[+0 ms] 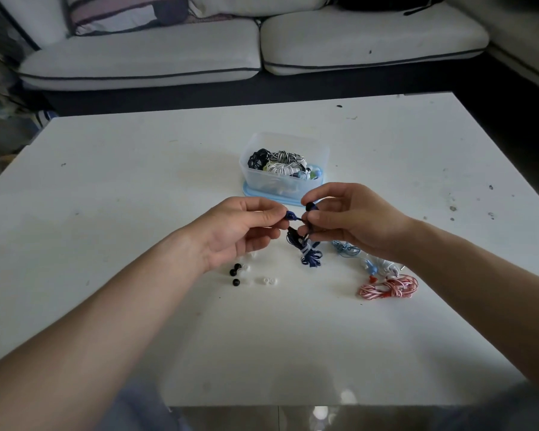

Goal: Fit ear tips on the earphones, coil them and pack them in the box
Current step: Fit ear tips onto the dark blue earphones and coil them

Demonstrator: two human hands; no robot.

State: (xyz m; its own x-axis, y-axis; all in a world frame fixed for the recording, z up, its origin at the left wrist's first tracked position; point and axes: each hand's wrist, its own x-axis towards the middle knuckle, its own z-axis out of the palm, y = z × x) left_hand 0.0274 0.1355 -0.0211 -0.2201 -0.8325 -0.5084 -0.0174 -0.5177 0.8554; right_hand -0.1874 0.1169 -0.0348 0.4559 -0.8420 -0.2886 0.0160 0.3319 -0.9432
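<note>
Above the middle of the white table, both hands hold a dark blue earphone set. My left hand pinches one blue earbud between thumb and forefinger. My right hand pinches the other earbud with a black tip. The blue cable bundle, tied with a white band, hangs down from the hands to the table. Loose black ear tips and white ear tips lie below my left hand. The clear plastic box stands behind the hands, holding several coiled earphones.
A light blue earphone set, a white one and a red-and-white striped one lie under my right wrist. The box rests on a blue lid. A grey sofa stands beyond the table's far edge.
</note>
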